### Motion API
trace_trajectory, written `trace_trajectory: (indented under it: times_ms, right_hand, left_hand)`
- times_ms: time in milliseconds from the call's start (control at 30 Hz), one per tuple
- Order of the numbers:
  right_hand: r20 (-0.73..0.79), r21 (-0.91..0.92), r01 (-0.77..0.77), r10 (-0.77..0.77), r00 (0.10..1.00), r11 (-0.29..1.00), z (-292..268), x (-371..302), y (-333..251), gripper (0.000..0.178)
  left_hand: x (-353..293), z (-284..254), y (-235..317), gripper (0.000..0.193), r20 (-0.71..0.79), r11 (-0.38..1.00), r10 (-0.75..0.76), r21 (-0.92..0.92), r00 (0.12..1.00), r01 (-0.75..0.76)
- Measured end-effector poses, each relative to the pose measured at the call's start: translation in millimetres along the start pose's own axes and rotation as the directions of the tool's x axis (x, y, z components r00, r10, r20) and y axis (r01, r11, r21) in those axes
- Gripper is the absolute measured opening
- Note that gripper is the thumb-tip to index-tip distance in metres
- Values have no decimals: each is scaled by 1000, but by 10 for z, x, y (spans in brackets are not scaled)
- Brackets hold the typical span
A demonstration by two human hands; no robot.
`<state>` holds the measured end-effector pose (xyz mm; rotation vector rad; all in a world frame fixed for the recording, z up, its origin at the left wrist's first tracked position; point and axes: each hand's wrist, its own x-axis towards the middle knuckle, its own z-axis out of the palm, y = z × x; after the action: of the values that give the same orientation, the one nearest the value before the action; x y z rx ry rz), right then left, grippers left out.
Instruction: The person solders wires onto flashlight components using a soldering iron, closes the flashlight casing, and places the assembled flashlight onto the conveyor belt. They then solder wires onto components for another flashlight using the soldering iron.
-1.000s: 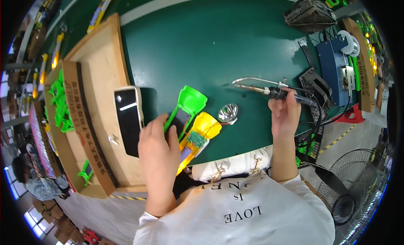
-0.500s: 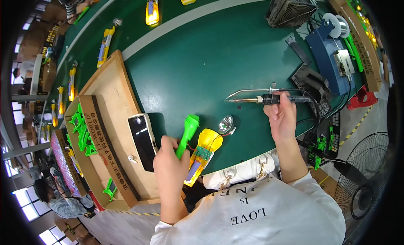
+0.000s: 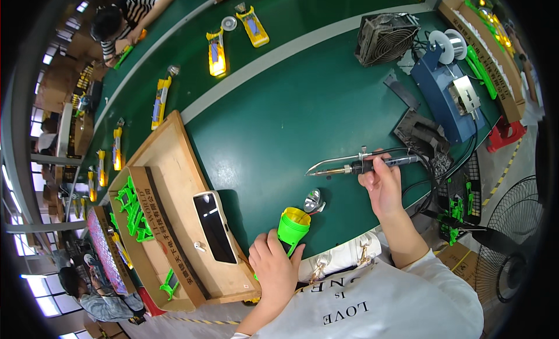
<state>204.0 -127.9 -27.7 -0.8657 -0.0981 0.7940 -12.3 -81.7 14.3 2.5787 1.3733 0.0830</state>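
My left hand (image 3: 275, 266) is closed around a green plastic flashlight shell (image 3: 291, 229) near the front edge of the table. This shell covers most of a yellow flashlight body (image 3: 297, 214), whose rim shows at its open top. Beside that rim lies a round silver reflector (image 3: 313, 199), with a thin wire near it. Between the fingers and thumb of my right hand (image 3: 382, 190) is a soldering iron (image 3: 348, 168) with a curved metal tube fixed above it. Its tip points left, over the green tabletop, apart from the flashlight.
To the left, a phone (image 3: 216, 225) and a white earbud (image 3: 199, 246) lie on a wooden board (image 3: 169, 158) beside a cardboard box (image 3: 180, 281) of green parts. A blue solder feeder (image 3: 434, 85) and a small fan (image 3: 387, 39) stand at right. Lit yellow flashlights (image 3: 216, 56) line the far strip; a co-worker sits beyond.
My left hand has brought the green shell over the yellow body, hiding its circuit board. The soldering iron stays in my right hand. The whole view has shifted somewhat.
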Motion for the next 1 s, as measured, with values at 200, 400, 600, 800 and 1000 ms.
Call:
trace_trajectory:
  times_ms: [200, 400, 600, 800, 1000]
  right_hand:
    - [-40, -16, 112, -113, 993, 994, -130, -69, -24, 11]
    - [-62, -153, 218, -229, 971, 964, -346, -196, -137, 14]
    - [115, -259, 174, -148, 982, 950, -390, -215, -127, 13]
    - [35, -238, 159, -155, 987, 958, -344, -254, -106, 18]
    - [21, -301, 154, -155, 988, 941, -416, -218, -136, 27]
  left_hand:
    - [166, -47, -68, 48, 87, 997, 5, -78, 996, 2]
    - [939, -777, -286, 48, 238, 885, 4, -454, 971, 108]
    - [2761, -1120, -623, 62, 188, 981, 84, -190, 979, -48]
    - [4168, -815, -1114, 61, -168, 957, -92, -288, 981, 40]
    - [4508, -17, -1110, 60, -243, 970, -240, -91, 940, 224]
